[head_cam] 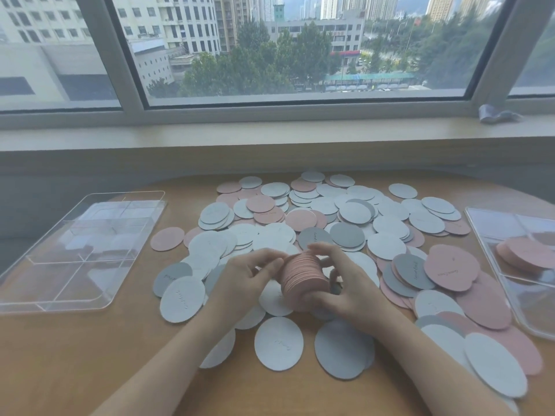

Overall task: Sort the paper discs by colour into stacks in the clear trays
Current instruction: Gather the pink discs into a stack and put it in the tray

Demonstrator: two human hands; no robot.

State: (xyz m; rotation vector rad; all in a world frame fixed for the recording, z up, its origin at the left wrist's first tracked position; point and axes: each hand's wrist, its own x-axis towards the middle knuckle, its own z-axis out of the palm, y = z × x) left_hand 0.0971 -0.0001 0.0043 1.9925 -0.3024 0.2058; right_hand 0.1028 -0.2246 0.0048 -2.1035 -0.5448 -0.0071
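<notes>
While gripping the pink stack [303, 279] from both sides, left hand [243, 280] cupped on its left edge, right hand [345, 291] wrapped over top and underneath, both clamped on it, forearms angled in from the near table edge. Cursive writing on some discs, too small to read. Stack thick, edges ribbed, tipped on its side just above the loose discs [345, 217] in white, grey and pink. Left of the stack an empty clear tray [45, 300]; right of it another tray [483, 235] with pink discs [522, 253] inside
</notes>
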